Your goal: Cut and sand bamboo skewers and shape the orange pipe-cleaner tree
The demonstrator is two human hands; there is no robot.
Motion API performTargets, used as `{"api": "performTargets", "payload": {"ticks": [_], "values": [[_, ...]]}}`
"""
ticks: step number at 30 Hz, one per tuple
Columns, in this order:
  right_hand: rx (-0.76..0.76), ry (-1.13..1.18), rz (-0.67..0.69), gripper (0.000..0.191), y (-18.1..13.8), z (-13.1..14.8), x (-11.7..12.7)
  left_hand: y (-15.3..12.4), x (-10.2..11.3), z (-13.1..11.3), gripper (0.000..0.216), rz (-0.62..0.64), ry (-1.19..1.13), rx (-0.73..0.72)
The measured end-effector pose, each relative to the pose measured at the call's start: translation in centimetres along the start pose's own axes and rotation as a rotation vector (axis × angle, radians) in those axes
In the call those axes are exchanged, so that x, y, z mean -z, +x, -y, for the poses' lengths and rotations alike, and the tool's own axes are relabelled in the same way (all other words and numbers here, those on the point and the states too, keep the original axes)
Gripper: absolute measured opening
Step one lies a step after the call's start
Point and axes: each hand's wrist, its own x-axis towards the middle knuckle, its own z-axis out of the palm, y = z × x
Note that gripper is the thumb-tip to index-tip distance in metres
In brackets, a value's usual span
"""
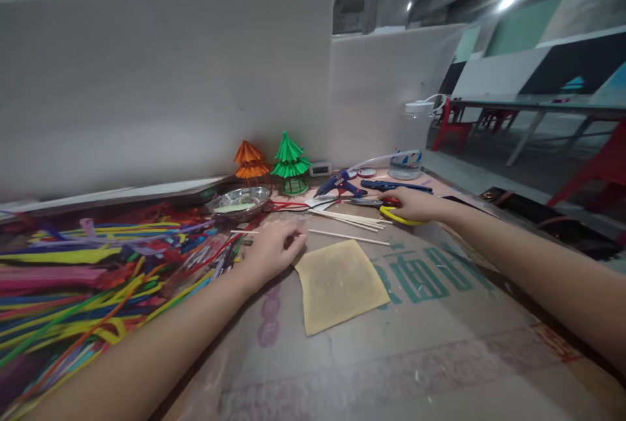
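Observation:
My left hand (272,248) rests on the table with its fingers curled, next to the corner of a tan square sheet (338,284). I cannot make out anything in it. My right hand (413,204) lies further back, its fingers wrapped over the yellow handle of a pair of scissors (391,209). Thin wooden sticks (349,220) lie between the two hands.
A heap of coloured pipe cleaners (88,271) fills the left side. A metal dish (242,199), an orange (250,161) and a green (290,161) paper pagoda, a blue glue gun (341,183) and a clear jar (417,137) stand along the white partition (166,75).

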Motion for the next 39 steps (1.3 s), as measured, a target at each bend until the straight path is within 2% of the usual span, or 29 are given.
{"api": "performTargets", "payload": {"ticks": [3, 6, 10, 13, 15, 18, 21, 23, 27, 29, 33, 39], "values": [[0.007, -0.055, -0.042, 0.041, -0.5, 1.3, 0.7, 0.1, -1.1, 0.6, 0.025, 0.006, 0.022, 0.003], [0.094, -0.077, -0.099, 0.036, -1.5, 4.5, 1.6, 0.1, -1.5, 0.7, 0.018, 0.022, 0.037, -0.023], [0.242, -0.036, -0.054, 0.026, -3.1, 9.8, 1.2, 0.0, -1.8, 0.9, 0.023, 0.025, 0.038, -0.027], [0.269, -0.042, -0.005, 0.017, -3.9, 12.1, 0.2, 0.0, -1.9, 1.0, 0.027, 0.019, 0.033, -0.017], [0.269, -0.090, -0.014, 0.020, -4.0, 12.4, -0.5, -0.1, -2.0, 1.0, 0.029, 0.017, 0.029, -0.012], [0.231, -0.116, -0.133, 0.019, -4.0, 11.9, -1.5, -0.1, -2.0, 1.0, 0.031, -0.008, 0.004, 0.004], [0.175, 0.036, -0.302, 0.018, -4.5, 11.7, -1.9, -0.5, -1.5, 0.4, 0.038, -0.131, -0.096, 0.051], [0.214, 0.160, -0.353, 0.021, -5.2, 12.2, -1.8, -0.9, -0.7, -0.8, 0.041, -0.216, -0.247, 0.048], [0.466, 0.268, -0.347, 0.019, -6.9, 13.7, -1.7, -1.9, 1.8, -4.6, 0.030, -0.264, -0.582, -0.101], [0.533, 0.315, -0.344, 0.016, -7.4, 14.1, -1.8, -2.3, 3.0, -6.4, 0.026, -0.243, -0.674, -0.135], [0.543, 0.484, -0.328, 0.016, -7.3, 14.1, -1.9, -2.6, 4.6, -8.2, 0.029, -0.191, -0.822, -0.063], [0.524, 0.576, -0.296, 0.021, -7.0, 14.2, -2.1, -2.3, 4.9, -8.2, 0.024, -0.156, -0.885, -0.009]]}}
